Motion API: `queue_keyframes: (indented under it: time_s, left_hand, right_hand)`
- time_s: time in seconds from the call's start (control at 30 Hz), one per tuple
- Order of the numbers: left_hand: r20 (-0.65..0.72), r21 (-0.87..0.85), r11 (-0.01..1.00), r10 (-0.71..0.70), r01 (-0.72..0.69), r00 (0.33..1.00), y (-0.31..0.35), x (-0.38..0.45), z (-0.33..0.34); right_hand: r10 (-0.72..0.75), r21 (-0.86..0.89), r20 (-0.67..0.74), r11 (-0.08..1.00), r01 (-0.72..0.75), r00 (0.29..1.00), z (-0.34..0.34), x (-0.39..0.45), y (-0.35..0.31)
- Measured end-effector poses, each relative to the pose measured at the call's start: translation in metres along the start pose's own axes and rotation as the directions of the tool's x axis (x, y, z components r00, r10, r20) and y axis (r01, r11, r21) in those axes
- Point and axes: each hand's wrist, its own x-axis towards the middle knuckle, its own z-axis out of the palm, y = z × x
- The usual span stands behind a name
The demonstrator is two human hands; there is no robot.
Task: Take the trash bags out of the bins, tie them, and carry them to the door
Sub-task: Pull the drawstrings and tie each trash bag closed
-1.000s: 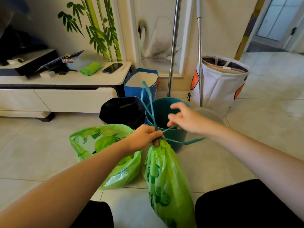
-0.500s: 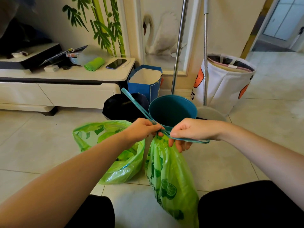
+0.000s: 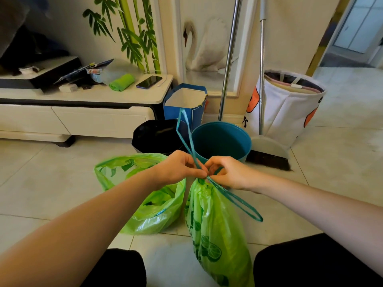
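Where its neck is gathered shut, the tied bag (image 3: 217, 230) hangs just in front of the teal bin (image 3: 221, 141), which serves as the landmark for everything else. Both hands meet at that neck: the left hand (image 3: 178, 168) pinches the teal drawstring (image 3: 186, 133) between thumb and fingers, and the right hand (image 3: 226, 172) is closed on the same drawstring right beside it, fingertips touching at the knot. One loop of the string rises from the hands and crosses in front of the bin's left rim; the other loop droops from the neck, down and to the right of the bag. To the left of the bin and nearer the person, a second green bag (image 3: 149, 206) sits on the tiled floor (image 3: 51, 183) with its mouth open. Just left of the bin stands a bin with a black liner (image 3: 157, 135), touching or almost touching it. Behind the bin is a blue paper bag (image 3: 186, 102), and to its right a broom (image 3: 267, 152) leans by a white fabric basket (image 3: 288, 108). Farther left of the bin, a low cabinet (image 3: 83, 114) carries a phone (image 3: 149, 81) and a green cloth (image 3: 122, 82).
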Motion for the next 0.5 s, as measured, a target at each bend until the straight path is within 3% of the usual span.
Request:
queue_keyframes:
  time_s: [0.13,0.3,0.5]
  left_hand:
    - [-0.004,0.137,0.99,0.036,-0.035,0.999,0.002,-0.004,-0.004]
    - [0.054,0.239,0.969,0.055,-0.066,0.997,0.004,-0.006,-0.005]
    - [-0.103,0.366,0.93,0.09,-0.046,0.991,0.005,-0.005,-0.003]
  right_hand:
    - [-0.045,-0.035,0.009,0.998,0.045,0.999,0.01,0.0,-0.003]
    - [-0.098,-0.213,0.004,0.972,0.096,0.995,0.015,0.0,-0.009]
    - [-0.105,-0.278,-0.036,0.956,0.091,0.994,0.016,0.005,-0.01]
